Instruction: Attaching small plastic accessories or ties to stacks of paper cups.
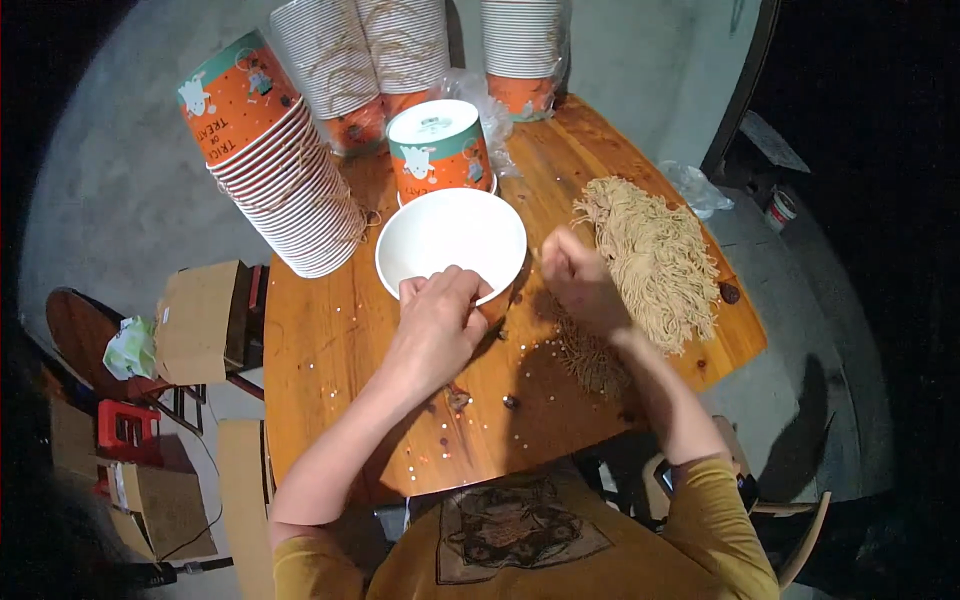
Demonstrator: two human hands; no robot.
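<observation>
A paper bucket (450, 235), white inside, stands upright on the wooden table with its open mouth facing me. My left hand (440, 315) grips its near rim, the fingertips hooked over the edge. Just right of the bucket, my right hand (585, 285) is closed and raised above the table. Whatever lies in its fingers, if anything, is hidden. Beyond that hand lies a heap of beige cords (655, 260), and a smaller bunch of cords (590, 360) rests under my right wrist. Directly behind the open bucket sits an upside-down orange and green bucket (440, 165).
A tall leaning stack of nested buckets (285, 180) occupies the table's left side, cords draped down it. More wrapped stacks (405, 50) stand at the back. Small white bits dot the wooden table (470, 440). A cardboard box (200, 320) is on the left, off the table.
</observation>
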